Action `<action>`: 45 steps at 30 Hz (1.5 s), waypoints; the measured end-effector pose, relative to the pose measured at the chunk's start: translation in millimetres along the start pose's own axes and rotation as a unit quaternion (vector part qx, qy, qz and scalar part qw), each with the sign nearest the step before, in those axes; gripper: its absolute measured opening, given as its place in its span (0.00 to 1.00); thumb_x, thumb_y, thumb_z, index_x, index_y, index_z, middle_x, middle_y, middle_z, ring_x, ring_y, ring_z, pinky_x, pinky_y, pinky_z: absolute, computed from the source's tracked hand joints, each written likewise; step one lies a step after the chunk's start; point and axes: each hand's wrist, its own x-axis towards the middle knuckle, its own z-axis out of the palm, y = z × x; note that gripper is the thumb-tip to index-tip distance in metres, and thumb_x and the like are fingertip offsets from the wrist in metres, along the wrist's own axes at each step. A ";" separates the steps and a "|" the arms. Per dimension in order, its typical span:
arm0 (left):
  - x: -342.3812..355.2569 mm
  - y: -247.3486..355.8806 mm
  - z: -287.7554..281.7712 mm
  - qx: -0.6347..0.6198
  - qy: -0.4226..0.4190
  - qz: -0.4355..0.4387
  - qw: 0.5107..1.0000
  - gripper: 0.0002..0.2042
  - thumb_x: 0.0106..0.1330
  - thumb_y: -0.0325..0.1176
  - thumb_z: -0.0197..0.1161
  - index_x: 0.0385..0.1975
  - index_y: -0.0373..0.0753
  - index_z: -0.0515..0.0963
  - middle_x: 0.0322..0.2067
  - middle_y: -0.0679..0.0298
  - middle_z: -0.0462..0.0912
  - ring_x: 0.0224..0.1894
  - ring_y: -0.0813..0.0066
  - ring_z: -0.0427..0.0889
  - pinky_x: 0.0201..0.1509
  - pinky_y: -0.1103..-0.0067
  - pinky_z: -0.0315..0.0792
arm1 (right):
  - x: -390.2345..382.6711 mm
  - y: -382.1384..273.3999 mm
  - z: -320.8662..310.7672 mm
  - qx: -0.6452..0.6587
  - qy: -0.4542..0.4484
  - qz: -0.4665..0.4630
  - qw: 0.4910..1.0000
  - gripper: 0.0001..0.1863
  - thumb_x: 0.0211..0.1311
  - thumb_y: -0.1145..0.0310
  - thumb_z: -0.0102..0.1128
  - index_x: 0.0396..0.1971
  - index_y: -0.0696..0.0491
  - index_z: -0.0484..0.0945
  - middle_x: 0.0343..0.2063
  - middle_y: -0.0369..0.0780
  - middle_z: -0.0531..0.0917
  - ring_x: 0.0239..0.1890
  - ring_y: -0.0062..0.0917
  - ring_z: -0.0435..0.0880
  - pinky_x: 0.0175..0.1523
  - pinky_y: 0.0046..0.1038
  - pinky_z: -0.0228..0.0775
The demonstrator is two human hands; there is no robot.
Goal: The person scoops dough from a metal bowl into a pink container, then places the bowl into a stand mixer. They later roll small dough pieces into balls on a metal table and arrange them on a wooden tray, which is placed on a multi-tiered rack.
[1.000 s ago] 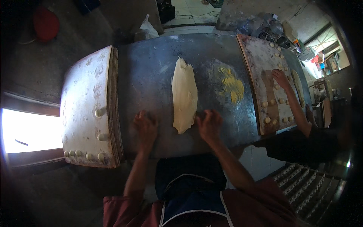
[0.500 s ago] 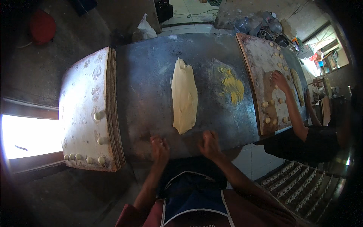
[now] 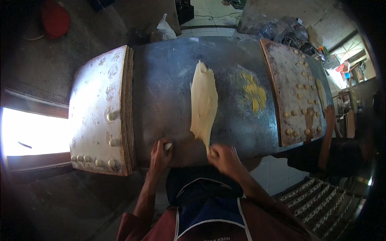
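Dough slab (image 3: 204,96) sits mid-table, long axis roughly 12 to 6, far tip ragged, near end pulled into a thin tail toward 6. Right hand (image 3: 226,158), at the slab's 5 o'clock, has its fingers pinched on that tail; slab and tail are one piece, tail stretched taut. Left hand (image 3: 159,156), at 7 o'clock, has fingers curled around a small pale dough piece (image 3: 167,146); which fingers carry the load, can't tell. Both hands work right by the near edge of the dark metal table (image 3: 161,88), well apart from each other, with a gap of tabletop between them. At 9 o'clock a wide strip of tabletop separates the slab from the left board stack (image 3: 96,94), whose layered side faces the slab; seven dough balls (image 3: 111,116) on top, most along its near end. At 3 o'clock, near the slab but not touching, a yellow smear (image 3: 254,94) takes up part of the surface; then the right board (image 3: 276,72), with more pale balls (image 3: 299,97) in loose rows. Past that board, still 3 o'clock, a dough strip (image 3: 321,94) and a co-worker's hand (image 3: 329,113) at the table's outer edge; finger state there too small to tell.
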 end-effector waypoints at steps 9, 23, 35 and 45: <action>7.3 -36.5 8.2 0.121 0.039 -0.003 0.992 0.14 0.60 0.24 0.70 0.42 0.33 0.73 0.37 0.53 0.76 0.41 0.53 0.77 0.46 0.61 0.72 | -40.3 120.7 4.8 -0.063 0.137 -0.008 0.989 0.14 0.59 0.68 0.73 0.38 0.56 0.77 0.36 0.44 0.80 0.39 0.39 0.82 0.45 0.38 0.75; 24.6 -35.3 53.6 0.126 0.133 -0.122 0.975 0.13 0.69 0.28 0.62 0.46 0.28 0.68 0.42 0.45 0.73 0.40 0.49 0.75 0.47 0.64 0.72 | 73.5 112.7 14.3 -0.151 0.223 -0.065 0.961 0.10 0.60 0.71 0.64 0.34 0.58 0.72 0.32 0.48 0.74 0.38 0.48 0.75 0.46 0.46 0.67; -33.2 -66.0 62.3 0.023 0.156 -0.088 0.983 0.12 0.72 0.30 0.61 0.43 0.35 0.64 0.39 0.52 0.69 0.36 0.57 0.72 0.45 0.68 0.68 | 7.4 138.9 47.1 -0.071 0.188 -0.117 0.973 0.14 0.57 0.74 0.66 0.38 0.55 0.68 0.30 0.46 0.72 0.35 0.45 0.74 0.40 0.45 0.67; -15.6 -38.7 -5.1 0.163 0.039 0.051 0.985 0.22 0.62 0.24 0.66 0.56 0.30 0.70 0.42 0.50 0.77 0.46 0.51 0.77 0.53 0.66 0.73 | -20.7 172.1 29.2 -0.150 0.195 -0.167 0.955 0.14 0.62 0.72 0.66 0.42 0.56 0.70 0.35 0.45 0.76 0.37 0.41 0.77 0.49 0.43 0.70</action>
